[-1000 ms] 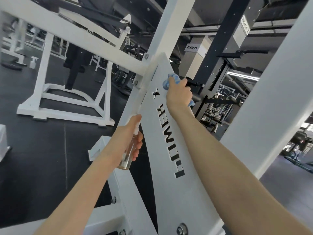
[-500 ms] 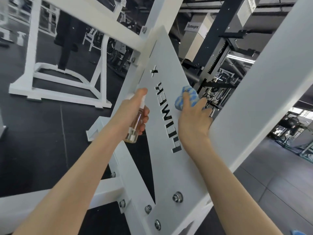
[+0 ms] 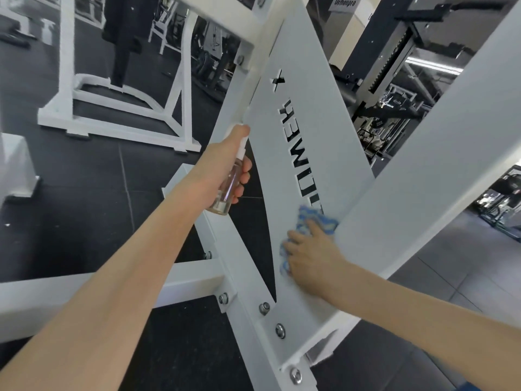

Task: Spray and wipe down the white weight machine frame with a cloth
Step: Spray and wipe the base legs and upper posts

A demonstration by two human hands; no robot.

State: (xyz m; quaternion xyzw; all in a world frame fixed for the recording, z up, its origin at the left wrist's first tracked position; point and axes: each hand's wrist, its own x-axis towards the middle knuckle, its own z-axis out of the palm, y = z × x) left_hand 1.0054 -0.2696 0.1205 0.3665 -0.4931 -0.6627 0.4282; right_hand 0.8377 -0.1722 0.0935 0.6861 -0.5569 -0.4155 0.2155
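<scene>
White machine frame (image 3: 338,165) on dark floor (image 3: 84,193)

Dark rubber floor tiles (image 3: 84,179), 2nd white frame w/ angled braces, upper left (image 3: 184,103), black rack upper right (image 3: 386,32), "Demonpro" sign (image 3: 344,2), grey tile floor at right (image 3: 465,277).

Cool, even indoor light falls brightest on the white panel (image 3: 304,153) between the hands. A ceiling strip light (image 3: 434,64) glares far above the right hand (image 3: 313,263), which is motion-blurred with its cloth (image 3: 315,221). The left hand (image 3: 222,165) and its faintly glinting spray bottle (image 3: 228,187) look sharper. The dark floor (image 3: 84,193) left of it stays dim. Wide-angle distortion stretches both forearms.
</scene>
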